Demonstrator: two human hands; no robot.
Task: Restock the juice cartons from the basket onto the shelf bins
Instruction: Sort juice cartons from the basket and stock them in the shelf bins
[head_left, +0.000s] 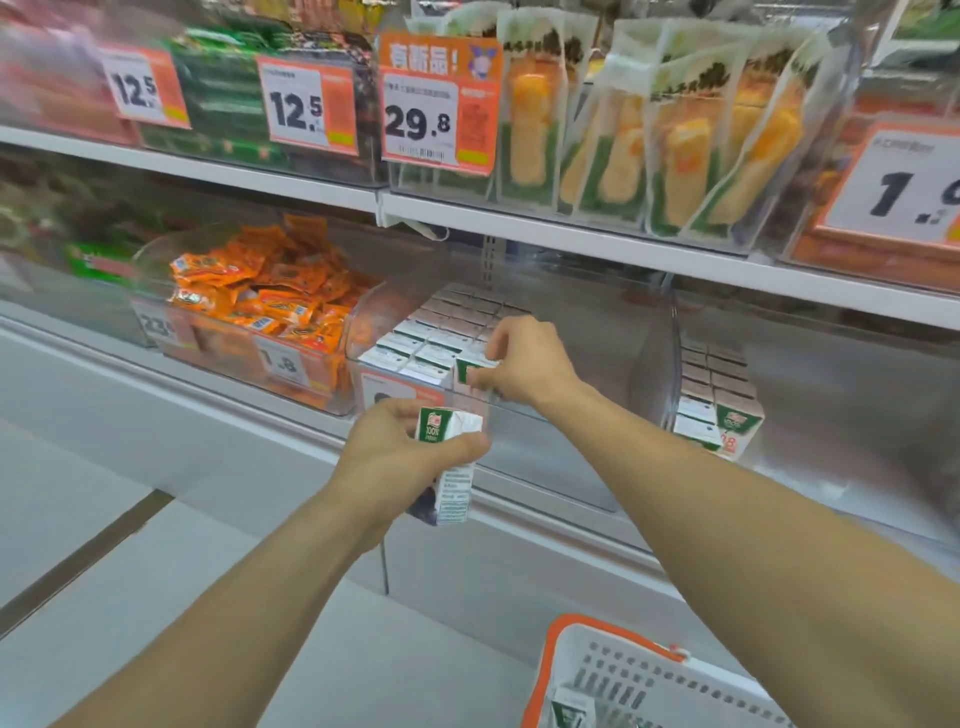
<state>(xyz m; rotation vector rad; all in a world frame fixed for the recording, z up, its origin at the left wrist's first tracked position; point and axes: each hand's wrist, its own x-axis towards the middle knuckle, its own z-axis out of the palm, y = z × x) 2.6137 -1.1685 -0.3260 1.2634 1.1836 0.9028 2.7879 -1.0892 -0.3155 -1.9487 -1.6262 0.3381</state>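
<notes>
My left hand (400, 447) grips a small white and green juice carton (453, 467) upright, just below the front of a clear shelf bin (571, 364). Rows of the same cartons (441, 332) fill the bin's left part. My right hand (524, 364) reaches over the bin's front edge and pinches another carton (470, 376) at the front of those rows. The white basket with an orange rim (623, 675) sits at the bottom of the view, with one carton (571, 712) showing inside it.
A bin of orange snack packets (260, 301) stands to the left. More juice cartons (722, 400) sit in a bin to the right. The shelf above carries hanging packs (649, 130) and price tags (439, 104). A white ledge (208, 415) runs below the bins.
</notes>
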